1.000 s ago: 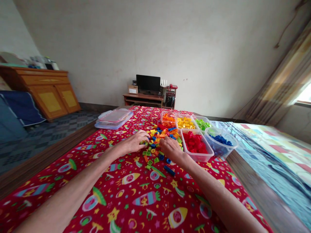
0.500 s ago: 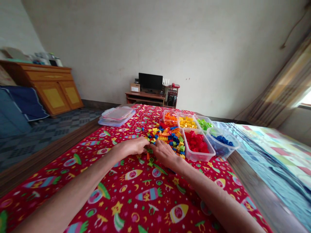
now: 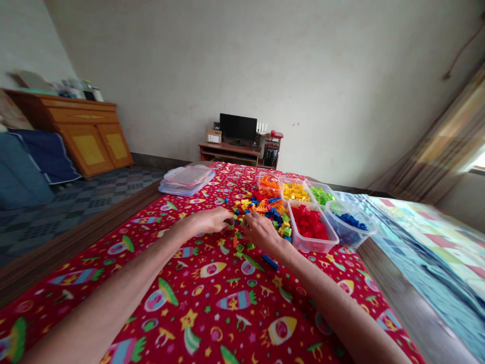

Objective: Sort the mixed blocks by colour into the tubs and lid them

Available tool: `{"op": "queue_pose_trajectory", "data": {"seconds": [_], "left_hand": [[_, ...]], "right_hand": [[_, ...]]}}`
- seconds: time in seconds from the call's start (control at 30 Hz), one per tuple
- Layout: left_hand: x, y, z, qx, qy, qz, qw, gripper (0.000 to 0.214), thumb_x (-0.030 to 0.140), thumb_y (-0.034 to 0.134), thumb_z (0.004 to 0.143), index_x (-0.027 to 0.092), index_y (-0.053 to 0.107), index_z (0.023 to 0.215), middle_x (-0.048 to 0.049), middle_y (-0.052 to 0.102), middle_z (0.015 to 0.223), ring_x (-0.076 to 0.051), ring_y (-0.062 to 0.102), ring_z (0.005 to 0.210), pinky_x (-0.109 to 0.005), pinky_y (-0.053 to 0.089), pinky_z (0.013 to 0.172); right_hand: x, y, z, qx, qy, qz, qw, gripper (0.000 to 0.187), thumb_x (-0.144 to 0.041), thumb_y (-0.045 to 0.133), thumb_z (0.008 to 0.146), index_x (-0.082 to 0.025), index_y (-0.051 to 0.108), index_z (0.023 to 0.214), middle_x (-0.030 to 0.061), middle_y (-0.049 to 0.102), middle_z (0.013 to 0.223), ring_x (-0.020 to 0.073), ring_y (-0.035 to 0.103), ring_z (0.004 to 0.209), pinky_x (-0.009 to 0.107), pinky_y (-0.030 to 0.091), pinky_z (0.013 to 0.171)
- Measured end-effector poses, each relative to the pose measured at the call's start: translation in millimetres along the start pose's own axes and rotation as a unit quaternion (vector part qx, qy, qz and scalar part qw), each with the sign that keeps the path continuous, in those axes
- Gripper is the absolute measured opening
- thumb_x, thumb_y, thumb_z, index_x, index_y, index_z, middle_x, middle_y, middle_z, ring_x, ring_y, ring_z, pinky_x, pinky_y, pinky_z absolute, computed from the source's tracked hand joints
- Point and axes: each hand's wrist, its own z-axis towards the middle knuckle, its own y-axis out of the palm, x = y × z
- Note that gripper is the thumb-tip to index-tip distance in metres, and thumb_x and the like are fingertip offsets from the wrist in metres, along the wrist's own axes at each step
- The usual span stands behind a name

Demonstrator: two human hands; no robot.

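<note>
Near the front edge of the loose brick pile (image 3: 261,206), my left hand (image 3: 212,221) and right hand (image 3: 262,233) rest knuckles-up, fingers curled down among small green and yellow pieces with the fingertips almost meeting; I cannot tell whether either pinches one. Just right of the pile sit the red-brick bin (image 3: 312,245) and blue-brick bowl (image 3: 346,236), with the orange bin (image 3: 267,177), yellow bin (image 3: 291,178) and green bin (image 3: 318,184) behind them. Everything stands on the rocket-print tabletop (image 3: 227,303), with the stacked lids (image 3: 187,178) well apart to the left.
</note>
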Motion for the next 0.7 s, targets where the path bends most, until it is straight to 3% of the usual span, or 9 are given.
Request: {"op": "queue_pose_trajectory", "data": {"seconds": [0.27, 0.4, 0.5, 0.57, 0.6, 0.7], "left_hand": [[-3.7, -2.5, -0.3, 0.057, -0.03, 0.008, 0.998, 0.022, 0.016, 0.053, 0.073, 0.02, 0.072, 0.083, -0.0006, 0.072, 0.074, -0.014, 0.064, 0.067, -0.019, 0.043, 0.061], [4.5, -5.3, -0.2, 0.073, -0.026, 0.027, 0.997, 0.024, 0.016, 0.051, 0.074, 0.02, 0.072, 0.085, -0.0014, 0.073, 0.08, -0.016, 0.065, 0.074, -0.02, 0.044, 0.065], [9.5, -8.4, -0.2, 0.093, -0.029, -0.001, 0.995, 0.024, 0.019, 0.05, 0.077, 0.018, 0.071, 0.088, -0.0029, 0.073, 0.086, -0.017, 0.065, 0.076, -0.021, 0.045, 0.067], [10.6, -8.9, 1.0, 0.121, -0.032, -0.05, 0.991, 0.025, 0.022, 0.05, 0.078, 0.017, 0.07, 0.092, -0.0034, 0.073, 0.088, -0.017, 0.065, 0.076, -0.022, 0.046, 0.066], [11.2, -8.4, 2.1, 0.139, -0.029, -0.079, 0.987, 0.025, 0.023, 0.049, 0.079, 0.016, 0.069, 0.094, -0.0036, 0.073, 0.088, -0.017, 0.065, 0.076, -0.022, 0.046, 0.066], [16.4, -4.6, 6.7, 0.191, -0.004, -0.137, 0.972, 0.027, 0.027, 0.048, 0.083, 0.015, 0.065, 0.101, -0.0044, 0.072, 0.093, -0.017, 0.065, 0.082, -0.023, 0.048, 0.07]], "right_hand": [[-12.9, 5.8, -3.3, -0.057, -0.126, -0.002, 0.99, 0.03, -0.007, 0.039, 0.084, -0.017, 0.062, 0.101, 0.0102, 0.064, 0.098, 0.0169, 0.059, 0.085, 0.024, 0.042, 0.067], [-6.3, 8.7, 0.2, -0.051, -0.102, 0.061, 0.992, 0.026, -0.009, 0.042, 0.084, -0.015, 0.066, 0.092, 0.0099, 0.066, 0.092, 0.0156, 0.059, 0.08, 0.024, 0.042, 0.069], [2.2, 9.4, 7.5, 0.017, -0.016, 0.215, 0.976, 0.021, -0.012, 0.049, 0.08, -0.015, 0.067, 0.09, 0.0047, 0.067, 0.082, 0.0133, 0.058, 0.076, 0.022, 0.042, 0.071], [6.0, 8.1, 12.5, 0.05, 0.079, 0.374, 0.922, 0.021, -0.015, 0.05, 0.078, -0.015, 0.066, 0.092, 0.0003, 0.063, 0.07, 0.0116, 0.056, 0.066, 0.021, 0.043, 0.066], [6.9, 7.1, 14.5, 0.052, 0.126, 0.467, 0.874, 0.02, -0.016, 0.05, 0.078, -0.014, 0.065, 0.091, -0.0013, 0.06, 0.064, 0.0107, 0.055, 0.061, 0.021, 0.044, 0.062], [5.3, 4.5, 17.9, 0.03, 0.214, 0.708, 0.672, 0.013, -0.017, 0.048, 0.079, -0.013, 0.06, 0.083, -0.0025, 0.055, 0.058, 0.009, 0.053, 0.054, 0.019, 0.045, 0.055]]}}
